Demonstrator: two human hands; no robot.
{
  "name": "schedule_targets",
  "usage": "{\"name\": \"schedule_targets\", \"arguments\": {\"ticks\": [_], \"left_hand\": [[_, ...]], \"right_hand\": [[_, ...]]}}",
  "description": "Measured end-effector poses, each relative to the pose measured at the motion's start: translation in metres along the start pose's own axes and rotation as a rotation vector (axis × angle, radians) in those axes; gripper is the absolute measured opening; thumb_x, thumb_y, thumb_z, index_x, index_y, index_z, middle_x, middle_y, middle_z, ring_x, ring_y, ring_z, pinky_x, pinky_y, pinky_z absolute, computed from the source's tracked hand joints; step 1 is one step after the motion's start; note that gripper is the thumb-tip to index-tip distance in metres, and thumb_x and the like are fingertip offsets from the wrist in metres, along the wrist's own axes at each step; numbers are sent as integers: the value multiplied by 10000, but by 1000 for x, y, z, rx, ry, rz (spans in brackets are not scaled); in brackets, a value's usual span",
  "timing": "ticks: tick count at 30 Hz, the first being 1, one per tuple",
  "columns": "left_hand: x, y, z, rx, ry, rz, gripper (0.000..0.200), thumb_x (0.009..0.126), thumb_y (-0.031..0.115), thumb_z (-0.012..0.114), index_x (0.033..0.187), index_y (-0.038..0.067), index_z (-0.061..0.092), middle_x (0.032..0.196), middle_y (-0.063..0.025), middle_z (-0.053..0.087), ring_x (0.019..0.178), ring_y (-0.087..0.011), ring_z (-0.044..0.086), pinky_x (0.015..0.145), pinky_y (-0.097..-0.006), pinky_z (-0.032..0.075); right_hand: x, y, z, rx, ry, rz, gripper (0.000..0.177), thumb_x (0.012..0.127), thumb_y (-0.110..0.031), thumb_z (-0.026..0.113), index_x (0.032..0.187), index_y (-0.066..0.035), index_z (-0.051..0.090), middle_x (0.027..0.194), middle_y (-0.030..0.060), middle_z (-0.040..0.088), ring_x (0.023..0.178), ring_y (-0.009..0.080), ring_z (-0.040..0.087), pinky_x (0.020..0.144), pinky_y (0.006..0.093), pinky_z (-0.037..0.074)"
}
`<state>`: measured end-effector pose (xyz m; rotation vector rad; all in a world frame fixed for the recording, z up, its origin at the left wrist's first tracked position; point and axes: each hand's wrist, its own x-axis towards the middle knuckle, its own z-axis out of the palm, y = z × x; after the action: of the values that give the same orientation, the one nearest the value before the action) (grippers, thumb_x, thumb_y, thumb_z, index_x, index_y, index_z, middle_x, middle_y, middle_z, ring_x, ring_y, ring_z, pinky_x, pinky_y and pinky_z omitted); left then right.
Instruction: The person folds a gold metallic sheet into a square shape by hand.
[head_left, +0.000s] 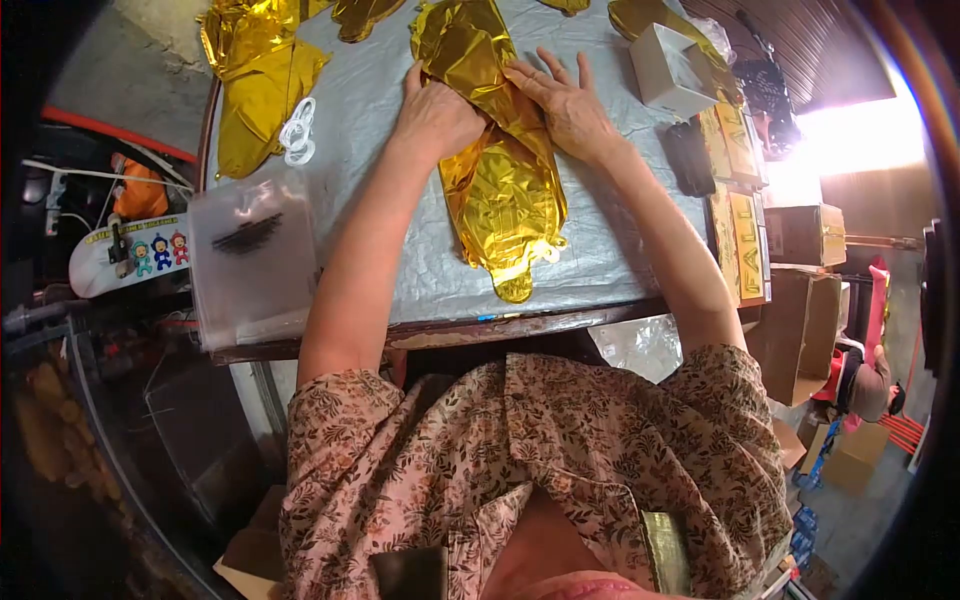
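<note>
A long piece of shiny gold foil (505, 205) lies lengthwise on the covered table (385, 250), its rounded tip toward the near edge. My left hand (436, 118) is on the foil's left side, its fingers partly hidden under a fold. On the right side, my right hand (568, 108) lies with fingers spread, the fingertips at the fold's edge. A small whitish piece (545, 250) is by the foil's lower end. More gold foil (258, 105) is heaped at the left, with a white looped cord (298, 132) beside it.
At the left corner is a translucent plastic sheet or bag (255, 260) with dark strips. An open white box (672, 70) and yellow boxes (738, 245) line the right side. Cardboard boxes (800, 330) stand beyond, near another person (865, 385) at far right.
</note>
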<state>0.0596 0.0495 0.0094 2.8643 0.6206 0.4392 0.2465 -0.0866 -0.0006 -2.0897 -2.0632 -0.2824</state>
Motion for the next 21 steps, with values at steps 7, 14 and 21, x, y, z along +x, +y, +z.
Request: {"name": "schedule_targets", "arguments": {"ticks": [7,14,21], "left_hand": [[0,-4,1,7,47,39,385,976,288,508,1300,133,648,1307,-114,682,1282,-302,567,1147,-529,267],[-1,-15,0,-66,40,50,368,910,197,544,1222,52,674,1287,-195,671,1268,-312,575,1117,-516,349],[-1,-62,-31,-120,676,-97,410,970,11,500,1375,-32,544,1355,-276,599,1260,-460,562,1063,-487,476]], "right_hand": [[0,-7,-2,10,-35,58,633,994,-133,567,1594,-235,394,1659,-14,381,1557,340,277,1198,743,97],[1,-9,-5,8,-72,70,606,1001,-112,550,1581,-222,413,1650,-15,396,1556,343,278,1181,763,109],[2,-12,3,-55,-43,70,611,986,-44,518,1569,-202,430,1638,-21,412,1535,341,311,1157,791,133]]}}
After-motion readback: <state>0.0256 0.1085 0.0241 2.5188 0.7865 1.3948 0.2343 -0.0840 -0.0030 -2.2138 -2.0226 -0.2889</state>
